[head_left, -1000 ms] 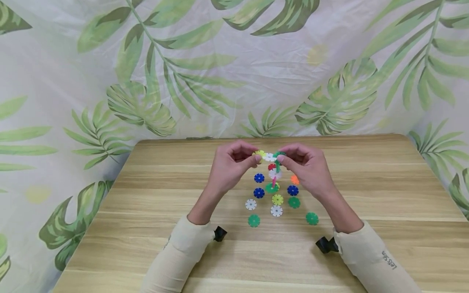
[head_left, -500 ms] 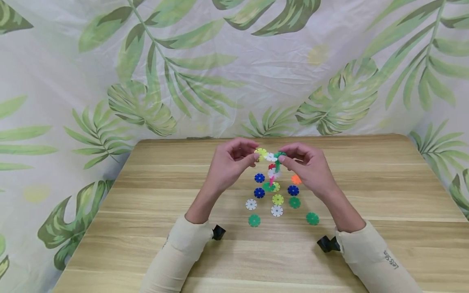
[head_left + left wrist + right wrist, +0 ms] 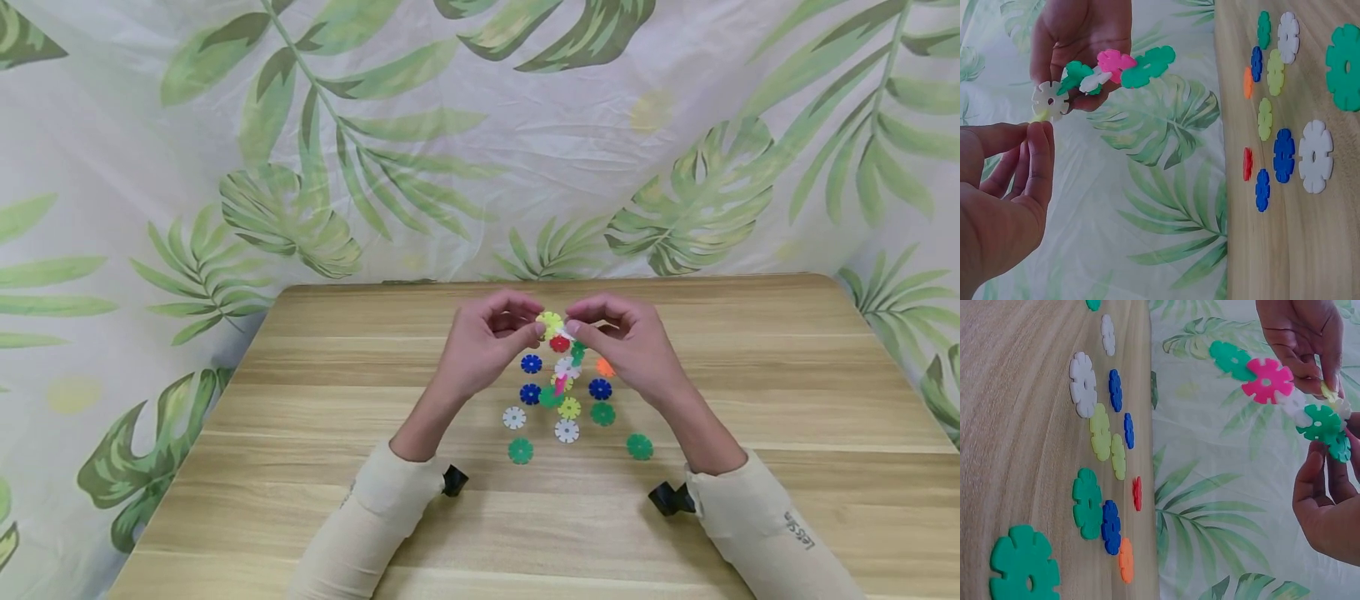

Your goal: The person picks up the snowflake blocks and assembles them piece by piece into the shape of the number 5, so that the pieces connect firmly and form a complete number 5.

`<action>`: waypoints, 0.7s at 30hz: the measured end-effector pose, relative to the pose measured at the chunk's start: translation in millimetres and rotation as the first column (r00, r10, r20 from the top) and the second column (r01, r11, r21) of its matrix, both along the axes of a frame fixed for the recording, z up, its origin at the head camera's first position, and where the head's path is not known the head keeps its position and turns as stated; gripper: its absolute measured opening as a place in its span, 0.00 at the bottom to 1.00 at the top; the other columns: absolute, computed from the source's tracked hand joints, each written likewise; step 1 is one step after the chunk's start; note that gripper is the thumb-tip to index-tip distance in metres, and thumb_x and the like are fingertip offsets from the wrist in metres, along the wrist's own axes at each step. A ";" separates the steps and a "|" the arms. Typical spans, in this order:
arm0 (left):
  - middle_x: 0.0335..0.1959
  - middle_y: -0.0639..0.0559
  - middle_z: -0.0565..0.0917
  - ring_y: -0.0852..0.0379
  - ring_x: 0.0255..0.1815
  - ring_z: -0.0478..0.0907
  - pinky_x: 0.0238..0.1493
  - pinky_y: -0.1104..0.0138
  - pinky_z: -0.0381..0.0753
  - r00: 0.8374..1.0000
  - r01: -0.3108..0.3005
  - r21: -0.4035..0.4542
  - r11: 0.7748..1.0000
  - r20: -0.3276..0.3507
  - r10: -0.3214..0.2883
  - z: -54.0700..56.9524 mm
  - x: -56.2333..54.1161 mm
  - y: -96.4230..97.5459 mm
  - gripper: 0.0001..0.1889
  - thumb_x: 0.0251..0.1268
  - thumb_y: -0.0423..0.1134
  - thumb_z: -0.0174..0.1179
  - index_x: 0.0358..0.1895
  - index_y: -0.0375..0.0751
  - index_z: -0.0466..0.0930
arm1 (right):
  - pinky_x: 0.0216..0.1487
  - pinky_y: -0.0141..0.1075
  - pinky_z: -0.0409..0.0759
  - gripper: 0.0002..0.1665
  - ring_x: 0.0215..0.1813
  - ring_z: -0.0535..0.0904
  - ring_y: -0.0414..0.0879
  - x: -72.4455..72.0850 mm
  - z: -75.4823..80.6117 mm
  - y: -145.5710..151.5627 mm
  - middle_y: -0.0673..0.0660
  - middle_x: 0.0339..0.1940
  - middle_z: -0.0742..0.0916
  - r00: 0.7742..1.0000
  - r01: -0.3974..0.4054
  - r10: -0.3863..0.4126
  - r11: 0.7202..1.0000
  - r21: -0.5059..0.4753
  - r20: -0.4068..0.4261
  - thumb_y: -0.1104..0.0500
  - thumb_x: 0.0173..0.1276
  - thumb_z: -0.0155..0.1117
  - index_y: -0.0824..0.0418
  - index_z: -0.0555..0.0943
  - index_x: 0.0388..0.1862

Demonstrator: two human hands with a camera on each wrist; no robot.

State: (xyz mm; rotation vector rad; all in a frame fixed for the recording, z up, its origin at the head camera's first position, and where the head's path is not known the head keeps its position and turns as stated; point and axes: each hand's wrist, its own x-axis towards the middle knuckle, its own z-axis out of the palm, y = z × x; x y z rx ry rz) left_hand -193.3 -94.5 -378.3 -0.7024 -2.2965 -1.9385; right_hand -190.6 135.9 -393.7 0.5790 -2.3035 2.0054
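Observation:
Above the table, both hands hold a linked chain of notched plastic snowflake discs. My left hand [image 3: 483, 350] pinches the yellow disc [image 3: 551, 322] at one end between thumb and fingertips. A white disc [image 3: 1042, 103] is joined to that yellow one. My right hand [image 3: 632, 346] grips the chain near this white disc and the green discs [image 3: 1321, 424]; its fingertips are partly hidden. From there the chain hangs free through another white disc [image 3: 1294, 407] and a pink disc [image 3: 1268, 381] to a green disc [image 3: 1230, 360] at its far end.
Loose discs lie flat on the wooden table below the hands: blue ones [image 3: 531, 364], a red [image 3: 559, 342], an orange [image 3: 604, 367], and several white [image 3: 513, 417], yellow [image 3: 569, 407] and green [image 3: 639, 447]. A leaf-printed cloth [image 3: 420, 167] hangs behind the table.
My left hand has moved right, toward the right hand, with the yellow disc. The chain has turned, its hanging end now swung lower. The loose discs stay where they were.

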 end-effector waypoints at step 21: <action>0.47 0.35 0.85 0.38 0.43 0.88 0.40 0.63 0.93 1.000 -0.019 0.026 0.999 0.018 0.019 -3.1 0.8 3.6 0.13 0.72 0.27 0.68 0.56 0.29 0.84 | 0.31 0.32 0.71 0.11 0.30 0.72 0.46 0.2 -0.2 4.2 0.45 0.40 0.91 1.000 -0.002 0.001 0.998 0.057 0.020 0.59 0.73 0.75 0.60 0.89 0.52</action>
